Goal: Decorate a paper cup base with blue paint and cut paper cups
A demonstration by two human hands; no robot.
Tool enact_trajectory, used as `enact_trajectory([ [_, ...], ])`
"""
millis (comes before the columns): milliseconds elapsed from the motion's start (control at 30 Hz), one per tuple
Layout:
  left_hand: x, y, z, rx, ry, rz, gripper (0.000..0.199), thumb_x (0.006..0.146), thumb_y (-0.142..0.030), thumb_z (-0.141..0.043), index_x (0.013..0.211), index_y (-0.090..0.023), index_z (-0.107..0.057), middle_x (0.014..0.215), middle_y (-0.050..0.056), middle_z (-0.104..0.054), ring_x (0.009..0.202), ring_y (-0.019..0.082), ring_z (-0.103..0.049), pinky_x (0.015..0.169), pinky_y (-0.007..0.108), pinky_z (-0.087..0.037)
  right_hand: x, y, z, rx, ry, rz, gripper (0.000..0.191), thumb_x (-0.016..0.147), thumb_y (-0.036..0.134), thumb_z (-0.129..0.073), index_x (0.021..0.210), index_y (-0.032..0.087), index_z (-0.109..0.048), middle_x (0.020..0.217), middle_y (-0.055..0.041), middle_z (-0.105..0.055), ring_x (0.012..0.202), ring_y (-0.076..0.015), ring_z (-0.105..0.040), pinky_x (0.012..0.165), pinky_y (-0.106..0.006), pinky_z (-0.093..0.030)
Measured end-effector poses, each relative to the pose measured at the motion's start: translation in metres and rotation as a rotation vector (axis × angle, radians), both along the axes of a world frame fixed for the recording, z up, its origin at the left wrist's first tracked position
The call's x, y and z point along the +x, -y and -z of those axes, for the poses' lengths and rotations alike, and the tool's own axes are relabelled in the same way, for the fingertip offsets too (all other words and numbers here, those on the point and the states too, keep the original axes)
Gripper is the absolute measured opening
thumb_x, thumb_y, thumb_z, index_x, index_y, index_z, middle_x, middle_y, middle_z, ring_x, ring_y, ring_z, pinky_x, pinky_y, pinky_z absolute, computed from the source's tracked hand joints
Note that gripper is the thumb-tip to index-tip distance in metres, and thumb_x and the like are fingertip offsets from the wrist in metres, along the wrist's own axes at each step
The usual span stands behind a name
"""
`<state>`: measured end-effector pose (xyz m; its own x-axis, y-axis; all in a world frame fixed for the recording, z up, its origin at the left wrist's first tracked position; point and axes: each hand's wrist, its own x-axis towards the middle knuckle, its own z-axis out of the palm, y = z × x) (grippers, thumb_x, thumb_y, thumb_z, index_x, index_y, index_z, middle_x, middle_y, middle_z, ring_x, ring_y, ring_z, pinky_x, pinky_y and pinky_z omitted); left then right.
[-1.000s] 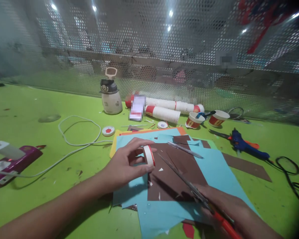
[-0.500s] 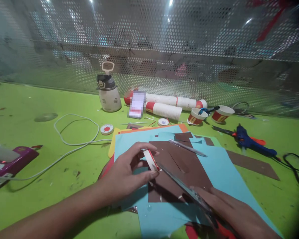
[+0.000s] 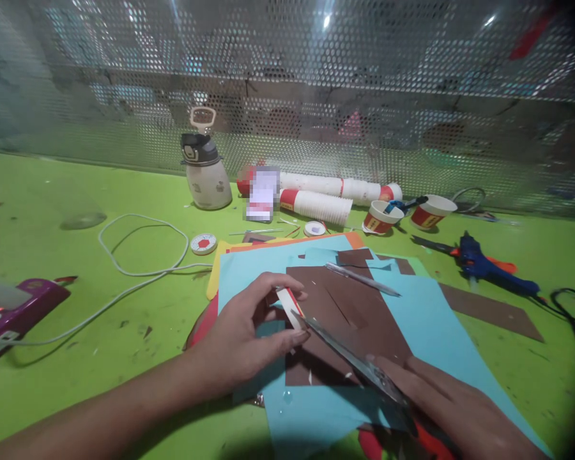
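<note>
Between the thumb and fingers of my left hand (image 3: pixel 253 326) is a small white paper piece (image 3: pixel 290 308) with a red edge. My right hand (image 3: pixel 450 396) grips red-handled scissors (image 3: pixel 359 364), whose blade tips touch the paper piece. Under both hands lie a brown sheet (image 3: pixel 326 358) and a larger light blue sheet (image 3: pixel 426 319). A silver pen-like tool (image 3: pixel 363 279) rests across the brown sheet.
Behind stand a bottle (image 3: pixel 208 182), a phone (image 3: pixel 262 195), stacked paper cups (image 3: pixel 319 206) and two cut cups (image 3: pixel 431 212). A blue glue gun (image 3: pixel 489 265) lies at right, a purple power strip (image 3: pixel 23 310) with a white cable at left.
The white paper piece has turned slightly in my left hand, and the scissor tips now sit over its face rather than at its lower edge. The camera view has shifted slightly.
</note>
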<state>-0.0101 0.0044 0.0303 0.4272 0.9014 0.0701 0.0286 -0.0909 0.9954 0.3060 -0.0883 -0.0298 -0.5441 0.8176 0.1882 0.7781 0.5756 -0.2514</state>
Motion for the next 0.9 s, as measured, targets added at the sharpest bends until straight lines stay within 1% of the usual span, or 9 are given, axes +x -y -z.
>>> enact_trajectory([
  [133,0.001,0.000,0.001,0.006,0.014,0.006,0.037,0.080,-0.018,-0.071,0.113,-0.018,-0.055,0.116,0.010,-0.059,0.107,0.023,-0.063,0.099,0.043,-0.050,0.002,0.001,0.002,0.025,-0.018,-0.001,0.061,0.090,0.038,-0.051,0.150,0.028,-0.043,0.134,-0.0099,-0.065,0.110,-0.0333,-0.069,0.078,-0.040,-0.062],
  [300,0.001,0.003,0.002,-0.003,0.021,0.001,0.035,0.081,-0.019,-0.071,0.112,-0.017,-0.055,0.116,0.012,-0.058,0.114,0.026,-0.061,0.100,0.044,-0.051,0.001,0.001,0.003,-0.003,-0.027,-0.019,0.061,0.092,0.040,-0.049,0.151,0.026,-0.042,0.134,-0.0114,-0.064,0.112,-0.0308,-0.068,0.081,-0.037,-0.061],
  [400,0.001,0.004,0.002,-0.015,0.022,0.002,0.034,0.082,-0.020,-0.071,0.112,-0.018,-0.055,0.117,0.012,-0.058,0.117,0.027,-0.060,0.101,0.044,-0.051,-0.002,0.000,0.001,0.031,-0.052,-0.011,0.057,0.094,0.042,-0.046,0.149,0.026,-0.045,0.130,-0.0116,-0.067,0.109,-0.0301,-0.069,0.081,-0.035,-0.060],
  [600,0.002,0.004,0.002,-0.038,0.026,0.000,0.034,0.081,-0.019,-0.071,0.111,-0.019,-0.055,0.112,0.010,-0.061,0.114,0.027,-0.062,0.101,0.045,-0.051,-0.009,-0.002,-0.006,-0.050,-0.148,0.002,0.057,0.089,0.043,-0.057,0.142,0.023,-0.054,0.125,-0.0148,-0.068,0.107,-0.0323,-0.068,0.082,-0.037,-0.059],
  [667,0.002,0.004,0.001,-0.039,0.018,-0.006,0.033,0.081,-0.019,-0.071,0.111,-0.019,-0.055,0.112,0.010,-0.061,0.116,0.027,-0.061,0.102,0.044,-0.051,-0.011,-0.003,-0.009,-0.052,-0.173,0.004,0.056,0.089,0.043,-0.057,0.141,0.023,-0.055,0.121,-0.0146,-0.069,0.102,-0.0311,-0.070,0.078,-0.035,-0.059],
  [800,0.003,0.005,0.002,-0.031,0.011,-0.021,0.033,0.081,-0.019,-0.070,0.111,-0.019,-0.055,0.112,0.009,-0.060,0.115,0.027,-0.061,0.099,0.044,-0.052,-0.012,-0.005,-0.011,-0.054,-0.181,-0.030,0.059,0.092,0.047,-0.052,0.146,0.022,-0.049,0.120,-0.0148,-0.069,0.096,-0.0293,-0.071,0.075,-0.033,-0.059],
  [900,0.003,0.005,0.003,-0.034,0.012,-0.028,0.033,0.082,-0.019,-0.070,0.111,-0.019,-0.055,0.111,0.009,-0.061,0.113,0.027,-0.062,0.096,0.044,-0.054,-0.014,-0.006,-0.012,-0.075,-0.163,-0.040,0.062,0.095,0.049,-0.046,0.151,0.022,-0.041,0.118,-0.0144,-0.068,0.095,-0.0278,-0.070,0.075,-0.032,-0.059],
])
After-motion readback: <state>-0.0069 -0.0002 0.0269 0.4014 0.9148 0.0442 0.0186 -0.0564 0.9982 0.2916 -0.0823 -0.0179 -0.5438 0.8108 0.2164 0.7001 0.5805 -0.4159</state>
